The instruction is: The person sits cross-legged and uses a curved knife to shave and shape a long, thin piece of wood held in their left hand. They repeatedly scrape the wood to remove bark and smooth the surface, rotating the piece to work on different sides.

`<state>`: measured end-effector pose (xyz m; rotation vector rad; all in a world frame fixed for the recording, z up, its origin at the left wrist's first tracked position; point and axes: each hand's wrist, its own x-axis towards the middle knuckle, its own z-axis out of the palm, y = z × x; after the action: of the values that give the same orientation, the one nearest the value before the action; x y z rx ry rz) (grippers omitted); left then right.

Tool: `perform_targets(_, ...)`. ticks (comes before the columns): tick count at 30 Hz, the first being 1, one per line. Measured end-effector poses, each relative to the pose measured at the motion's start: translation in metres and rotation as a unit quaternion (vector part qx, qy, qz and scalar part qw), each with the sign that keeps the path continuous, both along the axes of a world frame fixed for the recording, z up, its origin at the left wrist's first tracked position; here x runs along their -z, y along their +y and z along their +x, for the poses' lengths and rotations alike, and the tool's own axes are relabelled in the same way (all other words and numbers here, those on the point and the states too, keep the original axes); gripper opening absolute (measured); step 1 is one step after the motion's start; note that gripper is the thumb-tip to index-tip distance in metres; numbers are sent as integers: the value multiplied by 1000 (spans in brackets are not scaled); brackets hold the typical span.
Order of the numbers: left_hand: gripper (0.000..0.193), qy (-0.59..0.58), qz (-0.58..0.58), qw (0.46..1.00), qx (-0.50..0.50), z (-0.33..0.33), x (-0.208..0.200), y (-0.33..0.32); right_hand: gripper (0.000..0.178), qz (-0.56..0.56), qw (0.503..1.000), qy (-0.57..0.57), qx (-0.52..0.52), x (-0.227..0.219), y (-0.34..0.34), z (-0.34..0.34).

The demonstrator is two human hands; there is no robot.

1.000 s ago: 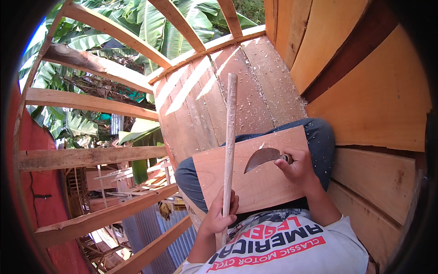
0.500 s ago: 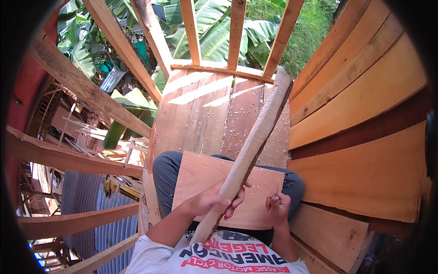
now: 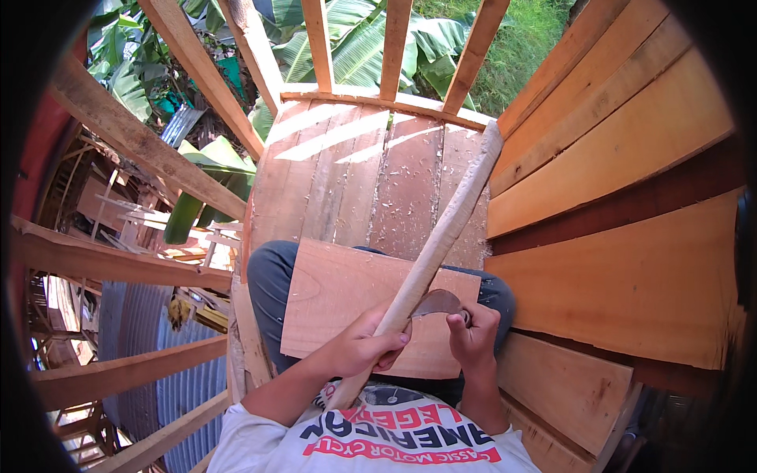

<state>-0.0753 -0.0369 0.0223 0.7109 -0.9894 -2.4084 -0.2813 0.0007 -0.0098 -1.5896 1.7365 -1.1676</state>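
Note:
A long, pale wooden stick slants across my lap, its near end against my shirt and its far end out over the floor. My left hand is wrapped round its lower part. Closed on the handle of a knife, my right hand is just right of the stick. The curved blade points left, its tip at the stick near my left fingers; whether it touches I cannot tell. Under both hands a flat wooden board rests across my thighs.
Wood shavings are scattered over the plank floor ahead. A stacked-plank wall rises close on the right. Wooden slats fence the left and far sides, with banana leaves and corrugated metal sheets beyond them.
My right hand has turned and come up, bringing the knife blade into view against the stick. The stick has rolled, showing less dark edge. My left hand has slid slightly lower.

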Motion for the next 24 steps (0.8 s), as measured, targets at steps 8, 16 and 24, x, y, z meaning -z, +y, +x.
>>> perform_targets(8, 43, -112, -117, 986, 26, -4, -19, 8, 67, -65, 987, 139, 41, -1, -12, -13)
perform_targets(16, 41, -149, -143, 974, 97, 1, -32, 17, 69, -59, 972, 16, 225, 10, -30, -67)
perform_targets(24, 41, -118, -98, 984, 89, 10, -30, 18, 67, -13, 993, -65, 101, 30, -16, -26)
